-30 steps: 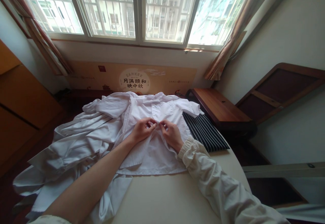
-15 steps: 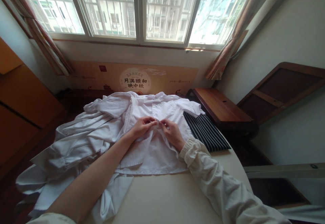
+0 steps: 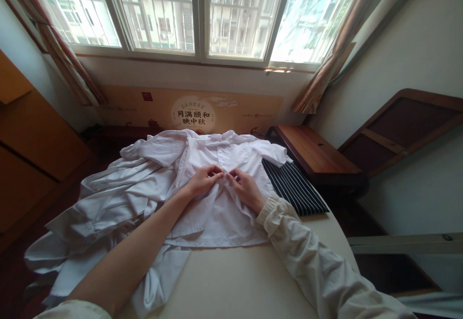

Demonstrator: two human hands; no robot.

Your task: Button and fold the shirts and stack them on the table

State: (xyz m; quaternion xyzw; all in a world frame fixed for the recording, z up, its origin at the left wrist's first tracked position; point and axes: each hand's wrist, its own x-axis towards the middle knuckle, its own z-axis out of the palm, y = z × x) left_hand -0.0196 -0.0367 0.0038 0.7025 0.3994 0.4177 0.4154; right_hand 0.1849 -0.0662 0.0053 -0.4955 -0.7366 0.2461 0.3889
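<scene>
While pinching the shirt (image 3: 222, 213) at the middle of its front, have it lying face up on the table (image 3: 224, 285), with collar on the far side and hem on the near one. Hold the left hand (image 3: 205, 179) with thumb and fingertips together, clamped on the shirt; hold the right hand (image 3: 246, 189) likewise, with tips just beside those of the left. Cannot see past the fingers to the exact bit of shirt gripped. Show soft folds in the front just below the hands, down toward the hem. Pass the left forearm (image 3: 137, 256), bare, over the shirt's near left part; wear a pale sleeve (image 3: 307, 251) down to the right wrist, gathered at the cuff. Left of the shirt and touching it, find a heap of crumpled white clothes (image 3: 123, 189). Right of the shirt, see a striped cloth (image 3: 296, 191), dark with thin white lines, lying partly under a short shirt sleeve (image 3: 275, 152). Farther right of the shirt, see a wooden desk (image 3: 314, 150) and a tilted panel (image 3: 419, 121). Beyond the shirt, find a banner (image 3: 256, 103) with dark characters, then a barred window (image 3: 159, 15) between curtains (image 3: 67, 63). Far left of the shirt, see a cabinet (image 3: 32, 150).
</scene>
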